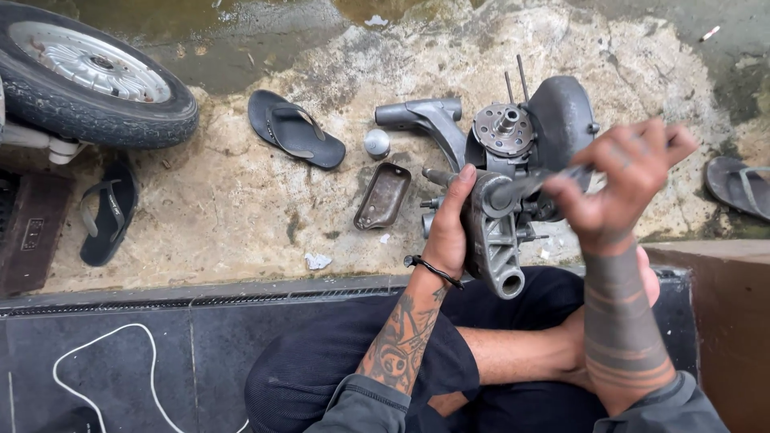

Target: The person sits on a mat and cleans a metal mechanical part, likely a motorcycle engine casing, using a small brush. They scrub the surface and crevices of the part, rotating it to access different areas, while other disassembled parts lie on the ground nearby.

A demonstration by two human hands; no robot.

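Seated figure, viewed from above, with legs crossed in dark trousers (337, 369) on dark tiles. A thin white cord (104, 341) lay looped on the tiles to the left. The left hand (447, 228), a black band at the wrist, was wrapped around the side of a grey cast-metal engine casing (493, 236), rough and dull in finish, with a round hollow boss at its near end. The casing was held upright just above the knees, at the edge of the worn concrete floor (233, 208). The right hand (630, 180) was clenched on the handle of a metal tool (537, 184) whose tip met the casing's upper part. Just behind sat a dished, rust-brown metal cover (383, 196) and a small rounded silver cap (376, 143). Farther off lay a black rubber sandal (295, 130), and at far left a ribbed tyre on a silver wheel (88, 72).
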